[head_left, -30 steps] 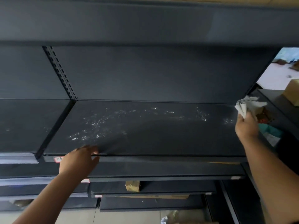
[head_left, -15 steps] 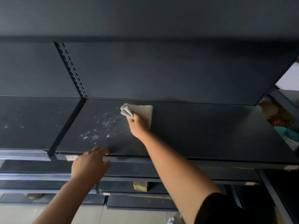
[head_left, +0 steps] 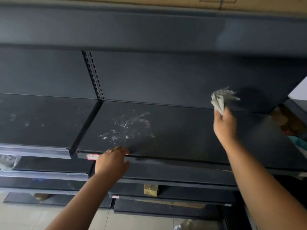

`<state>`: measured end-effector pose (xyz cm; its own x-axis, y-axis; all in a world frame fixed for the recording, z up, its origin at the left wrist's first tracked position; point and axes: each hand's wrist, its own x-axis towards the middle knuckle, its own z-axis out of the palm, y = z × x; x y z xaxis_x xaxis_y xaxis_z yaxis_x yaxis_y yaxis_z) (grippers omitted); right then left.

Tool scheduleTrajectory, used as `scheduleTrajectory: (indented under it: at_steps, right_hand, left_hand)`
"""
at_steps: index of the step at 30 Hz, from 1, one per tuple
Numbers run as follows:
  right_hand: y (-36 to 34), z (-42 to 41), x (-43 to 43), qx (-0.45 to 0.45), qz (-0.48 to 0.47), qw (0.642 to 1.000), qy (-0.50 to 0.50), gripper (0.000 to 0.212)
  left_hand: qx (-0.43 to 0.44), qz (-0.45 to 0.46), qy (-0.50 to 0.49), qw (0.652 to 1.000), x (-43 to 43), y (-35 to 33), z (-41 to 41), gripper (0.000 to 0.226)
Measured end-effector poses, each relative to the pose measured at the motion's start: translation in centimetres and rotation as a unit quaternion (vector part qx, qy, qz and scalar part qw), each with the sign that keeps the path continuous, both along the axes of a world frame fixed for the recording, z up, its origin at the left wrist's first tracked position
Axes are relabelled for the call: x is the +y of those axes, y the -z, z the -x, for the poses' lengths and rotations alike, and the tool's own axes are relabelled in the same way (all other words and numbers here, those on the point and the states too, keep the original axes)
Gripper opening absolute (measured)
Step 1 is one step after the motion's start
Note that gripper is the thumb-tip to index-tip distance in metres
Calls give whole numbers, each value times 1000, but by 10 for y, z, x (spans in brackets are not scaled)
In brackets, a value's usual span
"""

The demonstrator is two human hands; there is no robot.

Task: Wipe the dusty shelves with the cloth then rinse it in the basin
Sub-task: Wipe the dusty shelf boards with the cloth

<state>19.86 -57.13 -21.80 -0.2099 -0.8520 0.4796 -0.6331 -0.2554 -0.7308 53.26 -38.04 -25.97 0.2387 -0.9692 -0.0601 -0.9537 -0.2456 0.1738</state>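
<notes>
A dark metal shelf (head_left: 182,133) runs across the view, with a patch of white dust (head_left: 126,127) left of its middle. My right hand (head_left: 224,125) is raised above the shelf's right part and shut on a crumpled pale cloth (head_left: 221,98), which is lifted off the surface near the back panel. My left hand (head_left: 113,161) rests on the shelf's front edge below the dust patch, fingers spread over the lip. No basin is in view.
A slotted upright (head_left: 93,75) divides this bay from the left shelf (head_left: 41,120), which also shows dust. Another shelf (head_left: 149,29) hangs overhead. Lower shelves hold a small cardboard box (head_left: 150,190). Packaged goods (head_left: 289,122) sit at the far right.
My right hand has swept the cloth from the dust patch near the middle over to the right and lifted it off the shelf. My left hand stays on the front edge.
</notes>
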Motion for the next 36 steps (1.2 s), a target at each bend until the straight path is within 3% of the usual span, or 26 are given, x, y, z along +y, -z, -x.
scheduleTrajectory:
  at_steps: [3,6,8,11,15,17,18,19,21,23,25,29,33,36]
  right_hand:
    - [31,27,23,198,13,980,-13,18]
    - [60,11,47,269,-80,960,-20,22]
    - [74,-19,61,329,-77,940,-37,22]
    - [75,-93,82,320,-52,942,-85,25]
    - [73,-209,106,271,-107,939,-181,29]
    - [64,-257,114,145,-176,952,-206,26]
    - [55,-277,116,26,-229,949,-215,26]
    - [44,-292,117,-118,-282,927,-216,26]
    - [24,-311,112,-374,-324,848,-191,25]
    - [7,-309,107,-499,-292,797,-176,19]
    - [-9,-289,105,-531,-219,801,-168,16]
    - [-27,-223,103,-452,-73,887,-62,16]
    - [-15,-140,108,-164,30,985,53,33]
    - [14,-96,100,23,26,996,77,35]
  left_hand:
    - [3,0,17,1000,3,5,-3,36]
    - [34,-4,33,999,7,9,-11,45]
    - [70,-9,48,996,10,12,-19,52]
    - [126,-22,66,990,16,12,-38,61]
    - [100,3,54,994,31,13,-75,61]
    - [76,20,49,996,38,13,-95,57]
    - [68,27,45,996,40,12,-104,55]
    - [66,34,41,996,42,11,-114,54]
    - [71,40,33,996,45,7,-130,53]
    - [69,38,32,996,46,3,-142,54]
    - [69,32,25,997,45,-1,-153,56]
    - [54,10,34,998,43,-6,-169,60]
    - [43,-1,23,999,42,-5,-175,59]
    - [33,-26,13,999,40,-4,-172,55]
